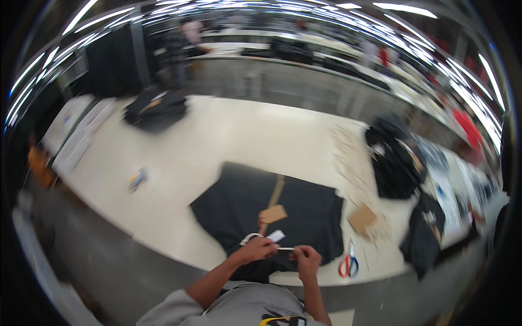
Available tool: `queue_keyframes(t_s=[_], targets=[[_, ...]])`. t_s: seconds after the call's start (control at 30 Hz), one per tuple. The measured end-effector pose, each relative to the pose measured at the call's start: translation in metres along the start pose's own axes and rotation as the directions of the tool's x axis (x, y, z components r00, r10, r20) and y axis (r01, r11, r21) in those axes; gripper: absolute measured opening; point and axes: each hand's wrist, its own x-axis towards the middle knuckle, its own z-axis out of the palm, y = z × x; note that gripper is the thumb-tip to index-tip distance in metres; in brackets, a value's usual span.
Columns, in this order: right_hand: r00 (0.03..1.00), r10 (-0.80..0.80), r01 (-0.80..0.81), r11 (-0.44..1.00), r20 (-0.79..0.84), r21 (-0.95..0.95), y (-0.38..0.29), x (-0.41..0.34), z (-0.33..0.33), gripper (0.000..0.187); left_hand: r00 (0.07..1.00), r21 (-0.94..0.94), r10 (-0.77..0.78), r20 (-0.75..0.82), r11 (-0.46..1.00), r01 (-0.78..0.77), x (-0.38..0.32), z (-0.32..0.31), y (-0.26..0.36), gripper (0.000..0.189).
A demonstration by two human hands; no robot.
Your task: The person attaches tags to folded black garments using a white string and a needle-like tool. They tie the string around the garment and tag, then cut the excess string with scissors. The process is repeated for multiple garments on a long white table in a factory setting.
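Note:
A dark garment (240, 195) lies spread on the pale table in front of me. A light brown strip (276, 191) runs up its middle, with a brown cardboard tag (274, 214) on top. Between my two hands a short white cord (286, 248) is stretched level above the garment's near edge. My left hand (257, 249) pinches its left end, beside a small white label (276, 236) and a cream loop (249, 238). The cord's other end is in the fingertips of my right hand (308, 257). What the cord passes through is too blurred to tell.
Scissors with red and blue handles (348, 265) lie right of the garment. Beyond are brown tags (362, 219), loose cream cords (350, 159) and dark garment piles (393, 163). Another dark pile (157, 110) and a small blue-yellow object (138, 179) occupy the table's left side.

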Motion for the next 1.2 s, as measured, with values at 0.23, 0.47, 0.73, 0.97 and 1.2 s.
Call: queue_keyframes(t_s=[0.23, 0.47, 0.73, 0.97, 1.2], targets=[[0.996, -0.081, 0.086, 0.987, 0.044, -0.137, 0.013, -0.006, 0.028, 0.011, 0.993, -0.765, -0.109, -0.049, 0.643, 0.033, 0.004, 0.003, -0.025, 0.022], [0.888, -0.343, 0.452, 0.77, 0.305, -0.45, 0.006, -0.006, 0.043, 0.012, 0.959, -0.553, 0.079, -0.271, 0.803, -0.222, 0.002, 0.013, -0.042, 0.023], [0.739, -0.48, 0.673, 0.542, 0.472, -0.503, -0.02, -0.002, 0.049, 0.011, 0.981, -0.217, 0.163, -0.106, 0.959, -0.183, -0.002, 0.013, -0.043, 0.022], [0.898, -0.359, 0.438, 0.788, 0.255, -0.433, 0.034, 0.003, 0.058, 0.017, 0.998, -0.339, 0.053, -0.037, 0.939, -0.062, -0.008, 0.002, -0.05, 0.02], [0.897, -0.327, 0.436, 0.77, 0.297, -0.466, 0.025, -0.002, 0.072, 0.017, 1.0, -0.375, -0.001, -0.017, 0.927, -0.006, -0.016, -0.012, -0.047, 0.018]])
